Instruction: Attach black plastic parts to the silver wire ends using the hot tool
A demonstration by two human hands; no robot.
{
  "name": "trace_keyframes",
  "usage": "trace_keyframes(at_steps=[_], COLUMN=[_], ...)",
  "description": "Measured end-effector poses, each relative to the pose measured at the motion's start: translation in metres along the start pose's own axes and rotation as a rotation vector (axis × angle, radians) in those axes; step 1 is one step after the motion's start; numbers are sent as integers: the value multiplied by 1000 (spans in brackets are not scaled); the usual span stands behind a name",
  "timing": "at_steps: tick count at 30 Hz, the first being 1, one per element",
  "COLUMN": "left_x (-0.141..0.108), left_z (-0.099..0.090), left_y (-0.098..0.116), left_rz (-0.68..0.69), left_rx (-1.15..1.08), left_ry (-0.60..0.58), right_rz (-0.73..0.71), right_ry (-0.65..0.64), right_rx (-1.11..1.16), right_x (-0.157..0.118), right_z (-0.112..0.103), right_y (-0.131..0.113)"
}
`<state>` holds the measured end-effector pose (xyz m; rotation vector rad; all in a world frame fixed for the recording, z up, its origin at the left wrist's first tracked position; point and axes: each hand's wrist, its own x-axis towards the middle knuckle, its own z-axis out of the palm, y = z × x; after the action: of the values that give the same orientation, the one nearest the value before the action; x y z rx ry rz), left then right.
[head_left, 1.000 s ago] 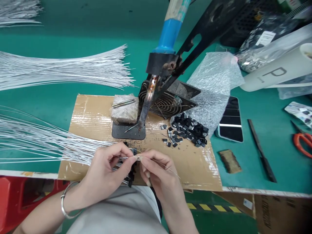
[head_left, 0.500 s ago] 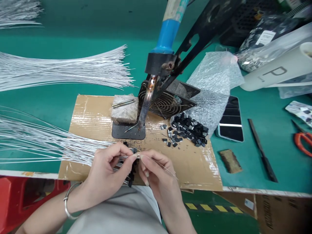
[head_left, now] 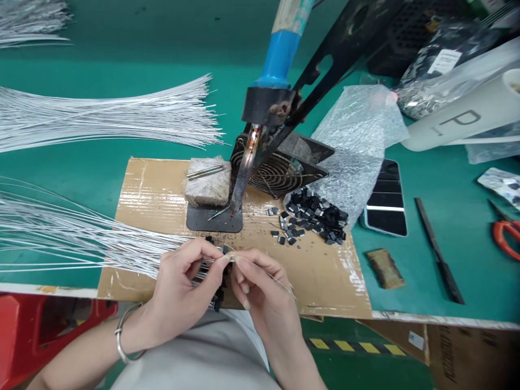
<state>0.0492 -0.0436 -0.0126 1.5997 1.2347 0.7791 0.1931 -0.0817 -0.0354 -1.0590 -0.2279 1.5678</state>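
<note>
My left hand [head_left: 184,295] pinches a thin white wire between thumb and forefinger. Right against it, my right hand [head_left: 264,284] is closed on the same wire, whose thin ends [head_left: 280,281] stick out past its fingers. The exact pinch point is hidden by the fingertips. Under and behind my left hand runs a bundle of white wires [head_left: 130,246], with black connectors [head_left: 218,298] at its right end. Beyond the hands, a soldering iron [head_left: 246,173] points down over a small black plate [head_left: 211,219]. A heap of small black connectors [head_left: 317,214] lies to the right.
Cardboard [head_left: 333,287] covers the work area. A grimy sponge block [head_left: 207,187] bears metal rods. Behind the iron stands a fan [head_left: 280,173]. Another wire bundle [head_left: 122,116] lies far left. Rightward are bubble wrap [head_left: 349,135], a phone [head_left: 384,200], a black-handled tool [head_left: 439,249] and scissors [head_left: 506,235].
Both hands keep their pinch on the wire at nearly the same spot. My left wrist with its bracelet has shifted slightly right.
</note>
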Motion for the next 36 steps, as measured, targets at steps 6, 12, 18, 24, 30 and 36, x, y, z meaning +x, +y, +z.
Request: trace_keyframes(at_steps=[6, 12, 18, 24, 30, 36], left_x=[-3, -6, 0, 2, -1, -3], left_z=[5, 7, 3, 3, 2, 1], left_y=[-3, -9, -4, -5, -4, -6], left_rz=[-19, -84, -119, -93, -17, 89], left_rx=[-39, -89, -132, -106, -77, -32], left_ry=[22, 17, 22, 51, 48, 67], right_rz=[-1, 3, -57, -140, -143, -109], right_ry=[22, 24, 14, 35, 47, 22], right_rx=[-1, -16, -76, -190, -191, -162], right_x=[-1, -2, -2, -4, -6, -8], right_z=[0, 0, -1, -6, -4, -4], right_y=[1, 1, 0, 5, 3, 3])
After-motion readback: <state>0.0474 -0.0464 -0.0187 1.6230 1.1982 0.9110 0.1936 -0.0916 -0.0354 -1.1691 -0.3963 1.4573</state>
